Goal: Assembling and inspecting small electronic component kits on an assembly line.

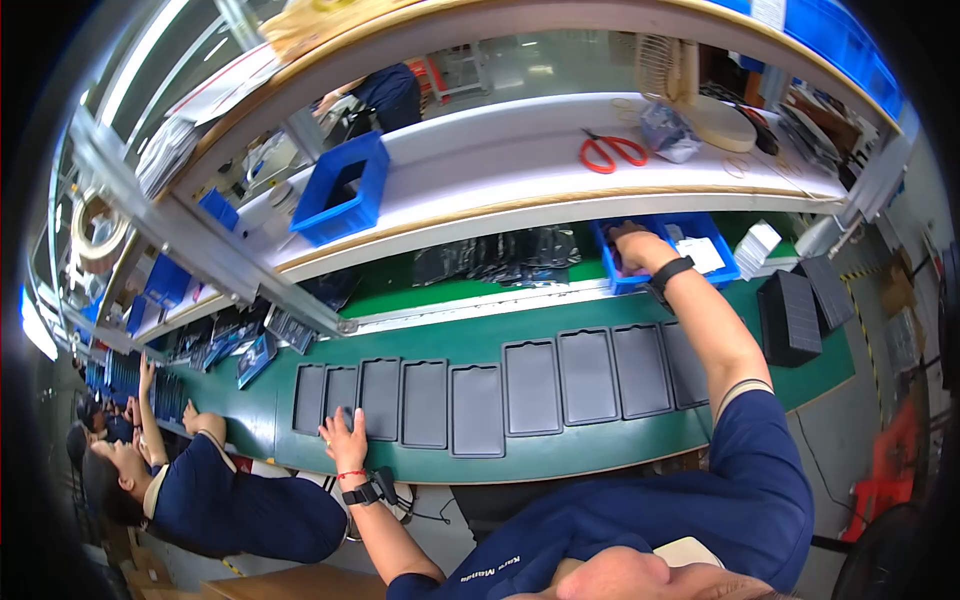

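Observation:
Several shallow dark grey trays stand side by side in a row along the green workbench. My left hand (345, 442) is spread open at the left part of the row, its fingertips at the lower edge of a grey tray (379, 398). My right arm stretches far forward, and my right hand (630, 245) reaches down into a blue bin (728, 265) under the shelf. Its fingers are hidden, so what they touch cannot be made out. White paper or cards (703, 254) lie in the bin's right compartment.
Black plastic packets (500, 257) lie under the shelf; a white stack (757, 247) stands right of the bin. Dark boxes (788, 318) sit at the bench's right end. Red-handled scissors (612, 152) and another blue bin (342, 190) are on the shelf. A co-worker (240, 505) works at left.

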Action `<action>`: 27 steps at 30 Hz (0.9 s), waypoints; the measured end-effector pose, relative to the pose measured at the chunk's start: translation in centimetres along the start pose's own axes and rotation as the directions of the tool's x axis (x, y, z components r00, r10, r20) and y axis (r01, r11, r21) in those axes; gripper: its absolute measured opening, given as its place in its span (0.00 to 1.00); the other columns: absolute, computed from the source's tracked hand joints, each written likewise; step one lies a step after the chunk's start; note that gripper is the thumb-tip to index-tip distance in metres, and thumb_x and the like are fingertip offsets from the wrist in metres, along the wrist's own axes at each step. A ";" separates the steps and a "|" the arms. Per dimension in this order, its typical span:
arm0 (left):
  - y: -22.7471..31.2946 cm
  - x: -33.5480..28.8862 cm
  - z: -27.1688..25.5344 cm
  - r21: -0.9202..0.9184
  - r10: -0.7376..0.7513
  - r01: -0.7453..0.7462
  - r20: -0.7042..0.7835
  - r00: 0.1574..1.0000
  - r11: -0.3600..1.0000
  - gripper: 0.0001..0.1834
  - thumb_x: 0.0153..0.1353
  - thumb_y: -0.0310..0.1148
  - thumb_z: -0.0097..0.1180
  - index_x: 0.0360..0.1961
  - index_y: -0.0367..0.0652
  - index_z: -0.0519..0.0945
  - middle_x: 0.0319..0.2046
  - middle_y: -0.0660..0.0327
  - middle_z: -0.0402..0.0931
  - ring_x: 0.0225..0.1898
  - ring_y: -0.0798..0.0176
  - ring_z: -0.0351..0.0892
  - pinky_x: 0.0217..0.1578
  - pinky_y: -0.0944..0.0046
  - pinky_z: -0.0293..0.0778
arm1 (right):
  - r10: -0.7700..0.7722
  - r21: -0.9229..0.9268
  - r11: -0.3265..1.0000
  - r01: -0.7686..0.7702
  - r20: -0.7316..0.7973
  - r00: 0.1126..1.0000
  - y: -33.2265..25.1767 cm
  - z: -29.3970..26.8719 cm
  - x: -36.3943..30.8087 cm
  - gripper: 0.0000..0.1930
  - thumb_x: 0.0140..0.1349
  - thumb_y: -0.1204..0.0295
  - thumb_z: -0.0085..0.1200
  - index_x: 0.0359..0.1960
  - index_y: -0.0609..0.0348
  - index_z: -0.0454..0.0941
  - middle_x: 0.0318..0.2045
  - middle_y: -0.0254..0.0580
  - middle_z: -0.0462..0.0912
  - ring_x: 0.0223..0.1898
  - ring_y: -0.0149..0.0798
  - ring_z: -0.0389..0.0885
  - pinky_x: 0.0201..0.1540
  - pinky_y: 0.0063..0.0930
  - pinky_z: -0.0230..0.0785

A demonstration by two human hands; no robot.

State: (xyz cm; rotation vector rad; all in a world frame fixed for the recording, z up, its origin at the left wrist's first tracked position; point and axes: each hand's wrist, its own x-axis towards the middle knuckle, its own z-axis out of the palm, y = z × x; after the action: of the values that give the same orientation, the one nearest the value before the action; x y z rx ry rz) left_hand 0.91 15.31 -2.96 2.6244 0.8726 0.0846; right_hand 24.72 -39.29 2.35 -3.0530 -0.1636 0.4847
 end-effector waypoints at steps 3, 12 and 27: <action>-0.9 -0.3 1.2 0.023 0.007 -0.006 -0.033 0.999 1.000 0.35 0.56 0.61 0.47 0.61 0.54 0.65 0.65 0.46 0.52 0.68 0.45 0.44 0.60 0.36 0.44 | 0.009 0.007 1.000 -0.009 -0.119 0.993 -1.0 -0.4 -1.2 0.42 0.29 0.73 0.72 0.54 0.56 0.66 0.53 0.54 0.68 0.54 0.53 0.70 0.52 0.40 0.69; -2.3 3.4 -0.5 0.106 -0.029 0.059 -0.259 0.965 0.993 0.38 0.56 0.60 0.49 0.61 0.47 0.63 0.65 0.50 0.52 0.67 0.46 0.47 0.59 0.36 0.46 | -0.180 0.299 0.928 0.222 -0.160 0.971 1.3 -1.3 -0.6 0.25 0.39 0.75 0.64 0.44 0.64 0.74 0.36 0.52 0.80 0.41 0.47 0.78 0.45 0.33 0.70; 3.1 -4.7 -0.7 -0.483 0.275 -0.462 -0.409 0.870 0.744 0.19 0.52 0.39 0.62 0.41 0.38 0.79 0.40 0.52 0.76 0.44 0.53 0.75 0.44 0.59 0.71 | -0.096 0.948 -0.155 0.279 -0.295 0.951 -6.1 0.2 -7.0 0.07 0.56 0.78 0.53 0.37 0.61 0.75 0.32 0.33 0.80 0.31 0.27 0.76 0.36 0.21 0.69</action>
State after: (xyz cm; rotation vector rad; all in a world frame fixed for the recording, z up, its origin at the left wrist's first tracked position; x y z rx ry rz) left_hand -1.19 10.49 -0.89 2.1822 0.3022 0.7715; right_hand 17.41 -34.05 4.64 -1.3475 -0.1269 0.1664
